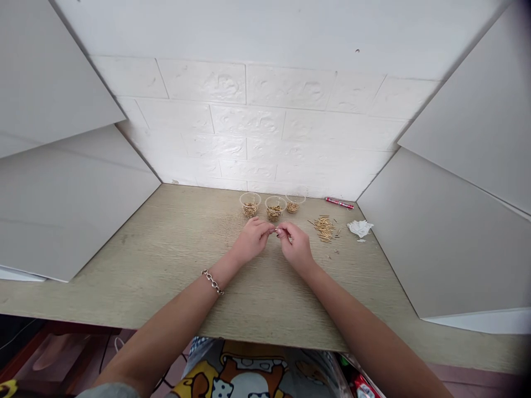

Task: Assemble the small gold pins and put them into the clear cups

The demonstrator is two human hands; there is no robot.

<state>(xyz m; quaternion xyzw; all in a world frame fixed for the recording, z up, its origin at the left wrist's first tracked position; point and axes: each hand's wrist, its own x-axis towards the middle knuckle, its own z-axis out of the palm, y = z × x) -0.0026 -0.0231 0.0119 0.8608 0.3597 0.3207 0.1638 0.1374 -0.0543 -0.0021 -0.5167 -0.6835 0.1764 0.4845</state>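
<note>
My left hand [250,242] and my right hand [297,246] meet fingertip to fingertip above the table. Both are closed in a pinch on a small gold-coloured piece [275,230], mostly hidden by the fingers. Just beyond them stand clear plastic cups: a left cup [250,198], a middle cup [276,201] and a right cup [296,197], each holding small gold-coloured parts. To the right of my right hand lies a loose pile of thin gold-coloured rods [324,228].
Tiny brown specks [226,225] are spread left of the cups. At the back right lies a red tube-shaped packet [339,203]. A crumpled white tissue [359,228] rests near the right panel [456,237]. Grey panels flank the table [265,298], and a white brick-patterned wall [265,121] closes the back.
</note>
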